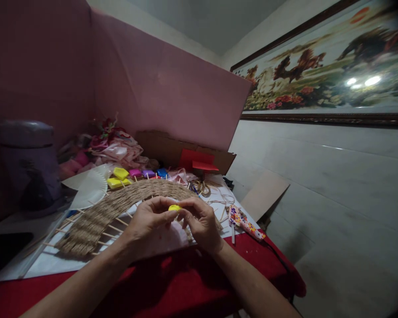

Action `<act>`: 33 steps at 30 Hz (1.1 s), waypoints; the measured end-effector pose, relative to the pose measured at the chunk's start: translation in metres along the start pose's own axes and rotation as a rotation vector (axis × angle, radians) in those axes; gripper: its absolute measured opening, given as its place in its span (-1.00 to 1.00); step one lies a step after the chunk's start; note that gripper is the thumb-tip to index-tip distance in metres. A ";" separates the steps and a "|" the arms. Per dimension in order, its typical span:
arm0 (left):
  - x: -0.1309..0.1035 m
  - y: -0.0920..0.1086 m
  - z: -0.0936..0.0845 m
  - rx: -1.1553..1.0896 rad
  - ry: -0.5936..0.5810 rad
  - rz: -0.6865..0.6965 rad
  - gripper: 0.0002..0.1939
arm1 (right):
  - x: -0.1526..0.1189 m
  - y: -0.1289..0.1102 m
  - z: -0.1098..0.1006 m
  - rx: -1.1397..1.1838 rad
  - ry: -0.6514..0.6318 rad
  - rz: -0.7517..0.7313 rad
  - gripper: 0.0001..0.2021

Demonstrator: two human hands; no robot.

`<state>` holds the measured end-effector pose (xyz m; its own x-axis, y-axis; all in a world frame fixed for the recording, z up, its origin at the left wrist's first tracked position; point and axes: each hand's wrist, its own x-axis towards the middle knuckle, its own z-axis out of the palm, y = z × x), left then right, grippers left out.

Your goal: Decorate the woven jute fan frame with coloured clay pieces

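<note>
A small yellow lump (174, 207), which looks like soft clay, is pinched between both hands near the middle of the view. My left hand (150, 217) holds its left side between thumb and fingertips. On the other side, the thumb and fingers of my right hand (199, 221) close on the same lump. Behind and below the hands, a curved woven band of brown cord (114, 205) with thin wooden sticks through it arches over a white sheet (58, 265). Part of the band is hidden by the hands.
Yellow packets (120, 173), pink, purple and blue packets lie behind the band. A flower-patterned glue gun (243, 221) rests at the right on the red cloth (252, 251). A lilac container (29, 163), a pleated white paper plate (91, 190) and a dark flat object (8, 251) are at left.
</note>
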<state>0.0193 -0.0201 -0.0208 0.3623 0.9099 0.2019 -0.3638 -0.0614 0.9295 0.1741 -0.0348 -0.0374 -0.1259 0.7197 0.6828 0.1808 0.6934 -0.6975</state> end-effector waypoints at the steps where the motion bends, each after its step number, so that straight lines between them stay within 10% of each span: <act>1: 0.001 0.000 0.000 0.004 0.000 0.012 -0.77 | 0.000 -0.001 0.000 -0.014 -0.014 -0.011 -0.89; 13: 0.001 -0.001 0.000 0.084 0.034 0.014 -0.78 | 0.002 -0.004 0.000 -0.158 -0.025 -0.097 -0.94; 22: 0.003 0.014 0.001 -0.310 0.262 0.008 -0.79 | 0.014 0.013 -0.005 0.446 0.339 0.247 -0.88; 33: 0.000 -0.002 0.006 -0.141 0.079 -0.080 -0.87 | 0.010 0.005 -0.004 0.385 0.101 0.199 -0.91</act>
<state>0.0255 -0.0224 -0.0206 0.3288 0.9392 0.0992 -0.4553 0.0656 0.8879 0.1777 -0.0238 -0.0331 -0.0264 0.8467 0.5315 -0.1873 0.5180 -0.8346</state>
